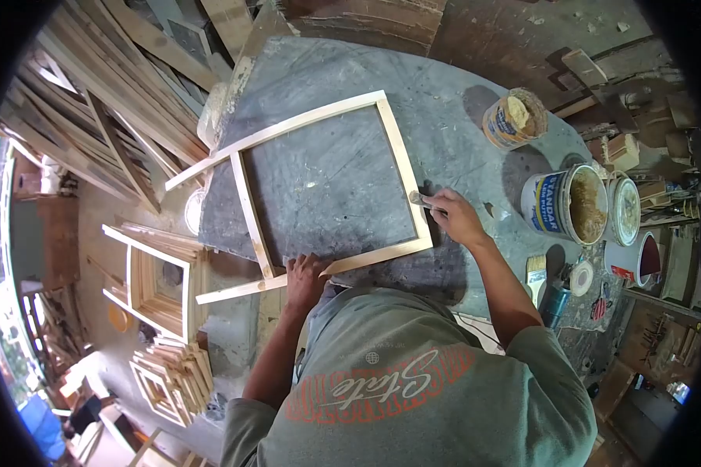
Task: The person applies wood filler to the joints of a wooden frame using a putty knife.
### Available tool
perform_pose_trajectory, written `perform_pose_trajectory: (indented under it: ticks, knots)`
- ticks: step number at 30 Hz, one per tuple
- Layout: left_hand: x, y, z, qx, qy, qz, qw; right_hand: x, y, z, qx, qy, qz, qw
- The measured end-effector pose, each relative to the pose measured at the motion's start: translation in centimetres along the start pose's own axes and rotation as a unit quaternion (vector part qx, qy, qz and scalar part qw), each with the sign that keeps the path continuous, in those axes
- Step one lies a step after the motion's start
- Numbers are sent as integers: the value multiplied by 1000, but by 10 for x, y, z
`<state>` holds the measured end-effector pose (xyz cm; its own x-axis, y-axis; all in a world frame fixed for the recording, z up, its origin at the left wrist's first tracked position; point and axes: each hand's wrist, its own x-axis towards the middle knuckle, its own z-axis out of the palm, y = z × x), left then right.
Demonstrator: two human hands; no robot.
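Note:
A pale wooden frame (399,152) lies flat on the grey tabletop (452,101), its two long rails running past the crosspiece at the left. My left hand (305,282) has its fingers wrapped over the near rail, close to the crosspiece joint. In my right hand (455,216) is a small putty knife (422,200), its blade against the right-hand rail, beside a brownish patch in the wood. Part of its handle is hidden by my fingers.
On the table's right stand a small tub of yellowish filler (509,131) and a white-and-blue bucket (545,204). Nearer are a paintbrush (536,274), a tape roll (581,278) and scissors (600,308). Stacked frames (167,381) and long boards (125,86) occupy the left.

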<state>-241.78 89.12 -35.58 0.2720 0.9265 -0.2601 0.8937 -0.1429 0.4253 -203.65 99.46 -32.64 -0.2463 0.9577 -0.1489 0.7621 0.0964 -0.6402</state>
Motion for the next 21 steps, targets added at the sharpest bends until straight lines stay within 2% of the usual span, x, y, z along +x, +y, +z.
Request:
perform_pose_trajectory:
  ticks: [4,7,10,13,16,19,20,21]
  knots:
    - [-1,-2,0,2,24,20,1000,16,-4,11,-66,7,-34,997]
    - [-1,-6,2,-1,30,30,999,13,-9,9,-72,-35,-42,996]
    - [-1,-8,3,-17,31,25,999,12,-13,-2,-24,-97,-39,994]
    - [2,-6,2,-24,25,21,999,22,-35,-14,-59,-42,-4,997]
    - [3,-6,-4,-35,5,19,999,33,-37,3,-141,-48,38,988]
    - [7,-7,-8,-48,-5,20,999,22,-43,13,-177,-101,45,978]
    - [8,-7,-8,-52,-6,21,998,20,-45,11,-191,-153,66,967]
    - [8,-8,-8,-56,-14,20,998,21,-50,7,-186,-148,60,970]
